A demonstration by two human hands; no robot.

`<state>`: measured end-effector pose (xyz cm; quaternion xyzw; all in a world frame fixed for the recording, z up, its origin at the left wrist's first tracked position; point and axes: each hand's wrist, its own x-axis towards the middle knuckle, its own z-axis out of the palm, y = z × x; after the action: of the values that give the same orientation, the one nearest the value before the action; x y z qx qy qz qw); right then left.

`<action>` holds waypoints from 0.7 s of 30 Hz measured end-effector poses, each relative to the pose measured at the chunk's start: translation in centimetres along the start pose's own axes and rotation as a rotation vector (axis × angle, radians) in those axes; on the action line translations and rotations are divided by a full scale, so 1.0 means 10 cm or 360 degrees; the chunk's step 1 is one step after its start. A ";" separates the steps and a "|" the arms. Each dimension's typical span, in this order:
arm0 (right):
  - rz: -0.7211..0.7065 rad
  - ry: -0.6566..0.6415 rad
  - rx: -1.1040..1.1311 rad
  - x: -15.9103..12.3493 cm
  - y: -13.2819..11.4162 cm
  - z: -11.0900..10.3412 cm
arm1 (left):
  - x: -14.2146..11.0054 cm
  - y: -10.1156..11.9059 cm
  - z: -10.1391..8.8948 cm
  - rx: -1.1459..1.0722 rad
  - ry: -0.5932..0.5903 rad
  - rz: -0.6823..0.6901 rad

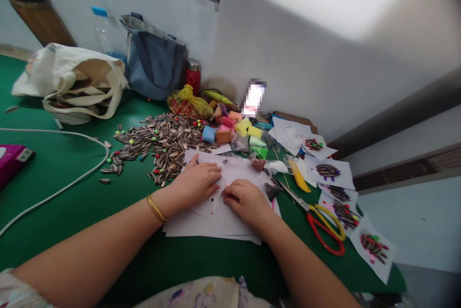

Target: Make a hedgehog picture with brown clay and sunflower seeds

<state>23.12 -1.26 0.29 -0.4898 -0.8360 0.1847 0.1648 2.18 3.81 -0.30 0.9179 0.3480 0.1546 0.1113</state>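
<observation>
My left hand (198, 180) lies flat on a stack of white paper (201, 226), fingers stretched out and the thumb apart from them. My right hand (248, 202) rests on the same paper with its fingers curled into a pinch; whatever is between the fingertips is too small to make out. Between the two hands sits a small pale pointed shape (212, 203) with a black dot and a pink tip, partly covered by the left fingers. Sunflower seeds (169, 144) are heaped just beyond my left hand, with small coloured balls among them.
Bagged coloured clay (224, 136) lies behind the paper. Scissors (317, 221) with red and yellow handles lie to the right, near cards bearing seed figures (374, 248). A white cable (68, 185) crosses the left side; bags and a red flask (193, 77) stand at the wall.
</observation>
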 end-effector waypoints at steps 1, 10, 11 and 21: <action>-0.0023 0.0006 -0.0013 -0.01 0.01 0.00 | 0.00 0.00 0.00 -0.0001 0.0004 0.0002; -0.0089 0.0090 -0.0066 -0.07 0.06 -0.08 | -0.01 0.00 0.00 -0.0007 -0.0002 0.0001; -0.0059 0.0081 -0.0083 -0.07 0.04 -0.10 | -0.01 -0.01 0.00 -0.0007 -0.0007 0.0002; -0.0222 0.0165 -0.0169 -0.26 -0.03 -0.03 | 0.00 0.00 -0.02 -0.0007 -0.0023 -0.0006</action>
<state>24.18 -3.65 0.42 -0.4473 -0.8671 0.1025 0.1941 2.11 3.79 -0.16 0.9182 0.3484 0.1487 0.1161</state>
